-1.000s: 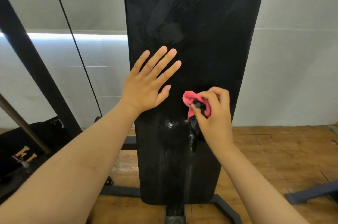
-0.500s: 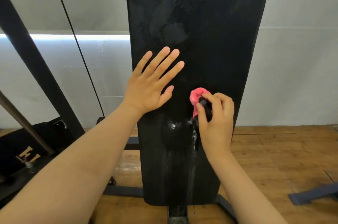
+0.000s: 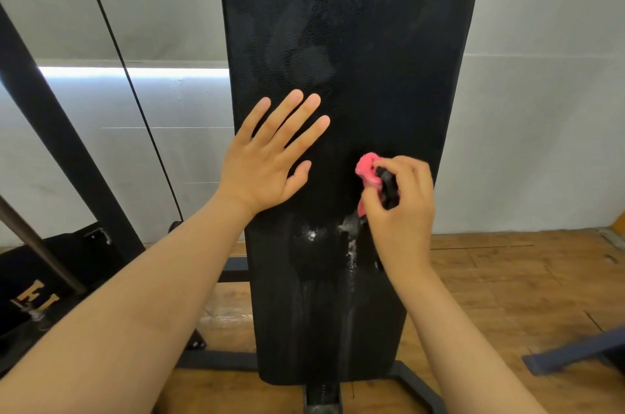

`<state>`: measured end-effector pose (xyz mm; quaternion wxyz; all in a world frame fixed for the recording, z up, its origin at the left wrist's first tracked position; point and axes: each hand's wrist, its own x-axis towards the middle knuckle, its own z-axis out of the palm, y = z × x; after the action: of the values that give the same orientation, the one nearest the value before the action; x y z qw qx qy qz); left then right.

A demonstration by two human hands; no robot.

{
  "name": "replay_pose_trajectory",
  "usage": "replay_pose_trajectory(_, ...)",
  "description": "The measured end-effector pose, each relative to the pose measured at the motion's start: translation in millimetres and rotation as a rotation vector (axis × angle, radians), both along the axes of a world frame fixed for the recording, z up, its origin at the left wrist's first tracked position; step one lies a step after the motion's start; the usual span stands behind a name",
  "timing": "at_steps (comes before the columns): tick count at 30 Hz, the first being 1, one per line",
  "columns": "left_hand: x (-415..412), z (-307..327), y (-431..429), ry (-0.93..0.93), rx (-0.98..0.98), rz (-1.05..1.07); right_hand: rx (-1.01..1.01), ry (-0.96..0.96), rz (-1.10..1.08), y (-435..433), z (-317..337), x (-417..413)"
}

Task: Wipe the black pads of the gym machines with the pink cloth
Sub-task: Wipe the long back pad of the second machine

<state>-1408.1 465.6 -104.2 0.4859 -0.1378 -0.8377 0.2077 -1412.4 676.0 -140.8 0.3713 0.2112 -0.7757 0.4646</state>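
Going from the left, I see a thick black frame post (image 3: 50, 129) leaning across the pale wall (image 3: 541, 109), with a thin black cable (image 3: 135, 102) slanting beside it. Lower down there is a brown bar (image 3: 33, 244) and a dark panel with gold letters (image 3: 37, 292) that I cannot read.

My left hand (image 3: 267, 156) lies flat on the left edge of the black pad (image 3: 355, 41). The palm is down, the fingers are straight and spread, and they point up and to the right.

The pad is one long, narrow slab. Its long axis runs from the bottom of my view straight up and out past the top edge. The lower end has rounded corners and sits over a dark metal base (image 3: 216, 359) on the floor. The surface is a fine pebbled black vinyl, dull and smeared in the upper half. In the lower half it is wet, with glossy streaks and white droplets (image 3: 351, 254) running lengthwise down the pad.

The pink cloth (image 3: 367, 170) is bunched into a soft wad against the right part of the pad, about halfway up what I can see of it. It sits just above the wet streaks. My right hand (image 3: 402, 200) grips it with curled fingers and the thumb tucked in. Between those fingers there is also a small black object (image 3: 389, 187) that I cannot identify. This hand hides most of the cloth.

Right of the pad, warm wooden floorboards (image 3: 507, 278) meet the wall, and a dark blue bar (image 3: 575, 349) lies low in the corner.
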Motion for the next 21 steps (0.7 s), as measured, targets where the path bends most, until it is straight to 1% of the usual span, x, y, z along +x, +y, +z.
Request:
replay_pose_trajectory(3,0.4,-0.4,0.3,-0.002,0.007,-0.001,0.068,0.064,0.008,-2.4,9.6,-5.9)
replay_pose_trajectory(8,0.6,0.0,0.3,-0.004,0.005,0.008,0.201,0.122,-0.031,-4.5,-3.1,-6.0)
replay_pose_trajectory(14,0.4,-0.5,0.4,-0.002,0.004,0.006,0.214,0.077,-0.016,-3.4,-7.7,-1.5)
replay_pose_trajectory(21,0.2,0.2,0.5,-0.001,0.005,-0.001,0.251,0.013,-0.017,-0.8,-34.5,10.7)
